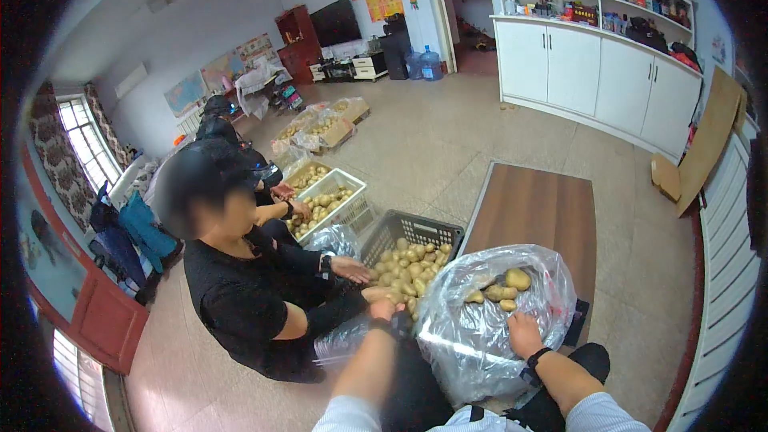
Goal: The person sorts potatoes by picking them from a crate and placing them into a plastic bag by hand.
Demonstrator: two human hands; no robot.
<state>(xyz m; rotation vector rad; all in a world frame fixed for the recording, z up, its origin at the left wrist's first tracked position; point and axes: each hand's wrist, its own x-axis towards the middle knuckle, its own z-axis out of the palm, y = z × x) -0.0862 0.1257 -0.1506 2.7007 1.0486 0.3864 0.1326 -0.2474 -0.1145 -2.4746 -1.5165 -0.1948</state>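
My left hand [385, 309] is at the near-left edge of a dark crate [424, 226] of potatoes [412, 270], close to a co-worker's hand. Its fingers are partly hidden and blurred, so what they hold does not show. My right hand [524, 334] is closed on the near side of a clear plastic bag [456, 352], which stands open in front of my knees. Several potatoes [502, 293] lie inside the bag, one larger than the others. The co-worker's other hand [350, 270] is stretched over the crate's left side.
A co-worker in black [240, 304] sits at my left. Beyond are a white crate [352, 190] of potatoes and other people. A brown wooden table [532, 212] stands ahead right, behind the bag. White cabinets [576, 72] line the far wall; cardboard [712, 140] leans at right.
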